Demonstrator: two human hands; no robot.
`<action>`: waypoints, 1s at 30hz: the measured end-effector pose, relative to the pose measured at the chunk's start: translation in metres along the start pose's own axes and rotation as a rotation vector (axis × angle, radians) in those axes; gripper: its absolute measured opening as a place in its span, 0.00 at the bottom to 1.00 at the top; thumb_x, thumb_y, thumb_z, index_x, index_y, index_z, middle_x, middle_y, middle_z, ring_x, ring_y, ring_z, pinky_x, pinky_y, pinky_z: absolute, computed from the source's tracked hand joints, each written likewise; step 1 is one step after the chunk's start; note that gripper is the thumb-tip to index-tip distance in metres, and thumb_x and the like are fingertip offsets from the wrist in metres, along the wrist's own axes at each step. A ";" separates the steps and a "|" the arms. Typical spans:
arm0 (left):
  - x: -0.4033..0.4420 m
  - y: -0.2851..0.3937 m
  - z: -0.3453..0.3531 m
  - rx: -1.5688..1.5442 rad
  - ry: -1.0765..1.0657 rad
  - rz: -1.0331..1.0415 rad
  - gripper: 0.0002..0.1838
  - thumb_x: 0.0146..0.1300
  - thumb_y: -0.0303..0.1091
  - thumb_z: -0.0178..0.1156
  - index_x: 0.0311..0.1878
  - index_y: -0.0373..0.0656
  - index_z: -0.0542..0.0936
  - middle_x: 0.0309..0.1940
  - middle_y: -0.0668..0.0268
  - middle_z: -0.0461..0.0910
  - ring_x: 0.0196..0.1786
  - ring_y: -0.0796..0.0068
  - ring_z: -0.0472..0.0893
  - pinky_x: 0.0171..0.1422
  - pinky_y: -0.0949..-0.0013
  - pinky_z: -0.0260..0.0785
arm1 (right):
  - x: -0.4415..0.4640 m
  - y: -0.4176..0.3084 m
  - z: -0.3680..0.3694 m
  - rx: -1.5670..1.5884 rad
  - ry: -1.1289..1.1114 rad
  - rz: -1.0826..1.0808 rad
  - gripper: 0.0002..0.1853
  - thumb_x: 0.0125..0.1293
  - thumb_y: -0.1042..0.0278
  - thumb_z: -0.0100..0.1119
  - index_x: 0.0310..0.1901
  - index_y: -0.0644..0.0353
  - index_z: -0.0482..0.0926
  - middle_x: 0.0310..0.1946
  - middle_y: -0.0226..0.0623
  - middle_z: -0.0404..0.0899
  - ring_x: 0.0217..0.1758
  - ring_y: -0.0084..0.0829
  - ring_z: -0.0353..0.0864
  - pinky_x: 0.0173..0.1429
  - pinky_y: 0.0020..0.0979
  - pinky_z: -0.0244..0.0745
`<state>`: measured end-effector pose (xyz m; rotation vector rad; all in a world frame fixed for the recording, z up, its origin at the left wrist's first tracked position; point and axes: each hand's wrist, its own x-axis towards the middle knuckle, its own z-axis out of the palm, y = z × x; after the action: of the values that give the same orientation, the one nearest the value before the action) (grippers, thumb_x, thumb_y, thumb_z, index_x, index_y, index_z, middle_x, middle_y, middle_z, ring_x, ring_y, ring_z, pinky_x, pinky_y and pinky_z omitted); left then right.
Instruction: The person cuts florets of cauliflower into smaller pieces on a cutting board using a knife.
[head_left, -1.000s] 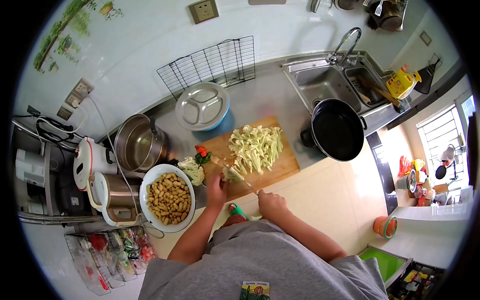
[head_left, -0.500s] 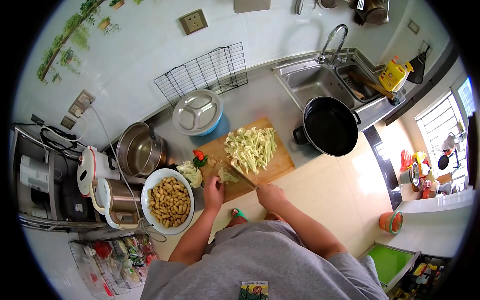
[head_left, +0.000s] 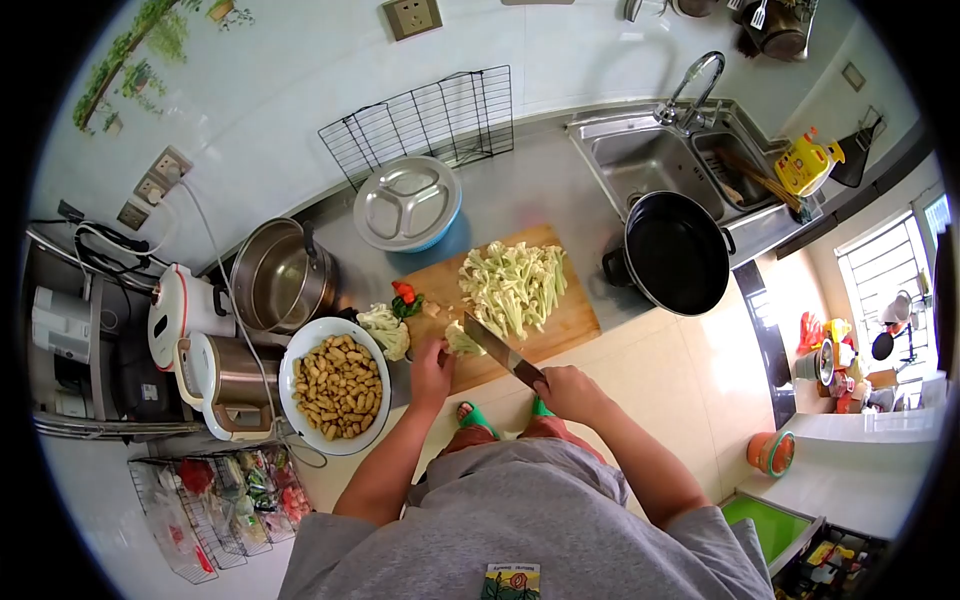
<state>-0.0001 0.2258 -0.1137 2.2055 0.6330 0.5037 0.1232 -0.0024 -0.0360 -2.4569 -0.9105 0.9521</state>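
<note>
My right hand (head_left: 573,393) is closed round the handle of a kitchen knife (head_left: 505,353), its broad blade slanting up and left over the board's front part. The blade lies right beside a small cauliflower piece (head_left: 461,341). My left hand (head_left: 432,373) has curled fingers against that piece's left side, at the front left of the wooden cutting board (head_left: 572,318). Behind the knife spreads a pile of cut cauliflower (head_left: 512,285). A larger cauliflower chunk (head_left: 384,331) sits off the board's left edge, near red peppers (head_left: 404,291) with something green.
On the left stand a bowl of peanuts (head_left: 338,388), a steel pot (head_left: 283,276) and a rice cooker (head_left: 185,315). A lidded blue container (head_left: 408,205) is behind the board. To the right are a black pan (head_left: 677,252) and the sink (head_left: 645,165).
The knife has turned and drawn back a little, showing more of its blade's flat side. My left hand stays by the cauliflower piece. The whole view has shifted slightly.
</note>
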 end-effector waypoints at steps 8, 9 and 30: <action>0.001 -0.015 0.005 0.025 0.038 0.079 0.12 0.53 0.19 0.64 0.40 0.35 0.74 0.35 0.54 0.75 0.32 0.57 0.78 0.37 0.65 0.69 | 0.009 -0.012 0.025 -0.054 -0.065 0.105 0.14 0.69 0.57 0.51 0.42 0.58 0.80 0.36 0.53 0.83 0.42 0.54 0.84 0.48 0.51 0.78; -0.001 -0.014 0.005 0.024 0.036 0.081 0.12 0.53 0.19 0.64 0.40 0.35 0.74 0.35 0.54 0.75 0.32 0.57 0.78 0.37 0.65 0.69 | 0.004 -0.010 0.030 -0.052 -0.064 0.107 0.14 0.69 0.57 0.51 0.42 0.58 0.80 0.36 0.53 0.83 0.42 0.54 0.84 0.48 0.51 0.78; 0.003 -0.010 -0.002 -0.008 -0.026 0.003 0.13 0.55 0.19 0.61 0.45 0.35 0.78 0.38 0.52 0.77 0.37 0.52 0.80 0.40 0.59 0.72 | -0.026 -0.016 -0.004 0.005 0.112 -0.018 0.16 0.74 0.51 0.45 0.43 0.55 0.75 0.27 0.56 0.81 0.32 0.61 0.81 0.40 0.57 0.75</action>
<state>-0.0015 0.2347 -0.1191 2.2026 0.6130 0.4777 0.1044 -0.0088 -0.0122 -2.4661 -0.8893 0.8007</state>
